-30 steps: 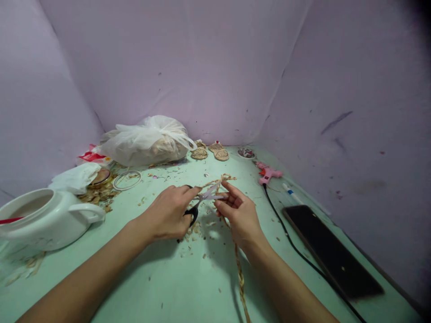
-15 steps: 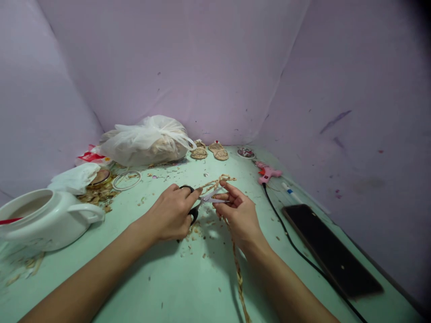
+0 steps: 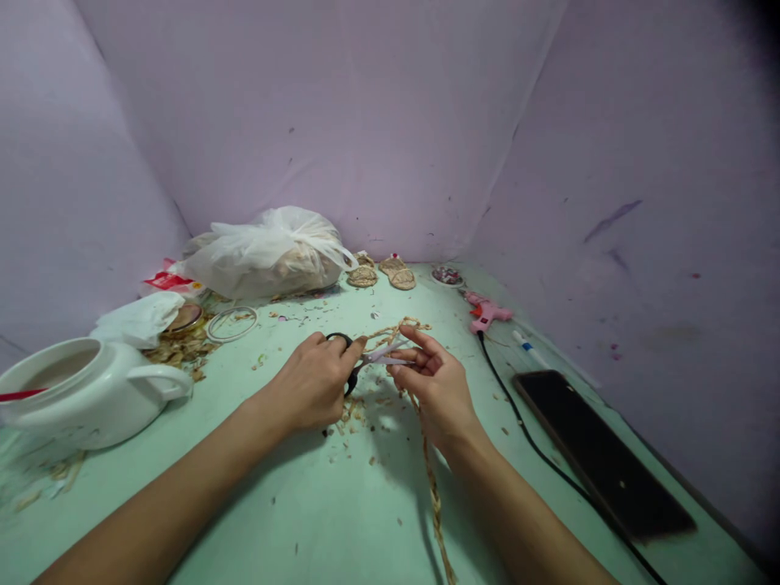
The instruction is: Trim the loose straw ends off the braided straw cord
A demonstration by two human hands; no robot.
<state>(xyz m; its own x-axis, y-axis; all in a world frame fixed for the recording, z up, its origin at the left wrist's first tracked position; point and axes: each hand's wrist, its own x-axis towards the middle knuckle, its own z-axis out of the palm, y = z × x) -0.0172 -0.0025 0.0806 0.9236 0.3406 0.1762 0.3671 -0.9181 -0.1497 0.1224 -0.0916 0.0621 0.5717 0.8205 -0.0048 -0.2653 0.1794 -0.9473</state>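
Note:
In the head view my left hand (image 3: 314,382) is closed on black-handled scissors (image 3: 379,356), their blades pointing right. Facing it, my right hand (image 3: 444,394) pinches a tan braided straw cord (image 3: 433,494) by its upper part, with the blades close to the fingertips. One stretch of the cord loops above the scissors, past my left thumb. Its long tail hangs below my right hand to the bottom edge. Whether the blades touch the cord is hidden by the fingers.
On the green table (image 3: 341,512) lie straw scraps. A white teapot-shaped pot (image 3: 110,406) and a plastic bag (image 3: 268,256) are at left. Small woven slippers (image 3: 400,276) stand at the back. A pink glue gun (image 3: 491,314), its black cable, a pen (image 3: 529,349) and a phone (image 3: 600,451) are at right.
The scissors' handles and blades have drawn slightly closer together. Both hands stay nearly in place, the cord still in the right one. The whole view has shifted a little.

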